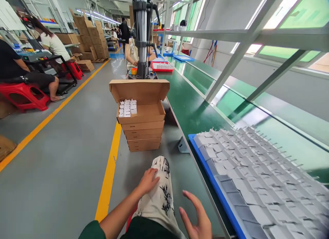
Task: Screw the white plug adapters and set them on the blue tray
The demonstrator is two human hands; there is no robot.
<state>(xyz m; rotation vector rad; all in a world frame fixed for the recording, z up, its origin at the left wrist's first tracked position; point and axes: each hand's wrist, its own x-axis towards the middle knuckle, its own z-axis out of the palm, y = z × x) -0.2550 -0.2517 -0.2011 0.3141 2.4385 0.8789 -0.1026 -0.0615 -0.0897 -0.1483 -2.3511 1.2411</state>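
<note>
My left hand (pixel 148 181) rests on my knee, on white trousers (pixel 161 194) with a dark leaf print, its fingers stretched out and nothing in it. My right hand (pixel 194 215) is in the air beside the bench edge, thumb and fingers apart, holding nothing. To its right a blue tray (pixel 205 170) on the bench is packed with rows of small white boxes (pixel 246 170). Ahead of my knee stands an open cardboard carton (pixel 151 112) on a stack of closed cartons (pixel 144 136). Several small white boxes (pixel 128 108) fill the left part of the open carton.
The green bench (pixel 185 105) runs along my right, with a grey metal frame (pixel 231 67) above it. A metal post (pixel 142 37) rises behind the cartons. A person (pixel 133 54) works beyond it near a red tray (pixel 161 66). People on red stools (pixel 23 93) sit at left.
</note>
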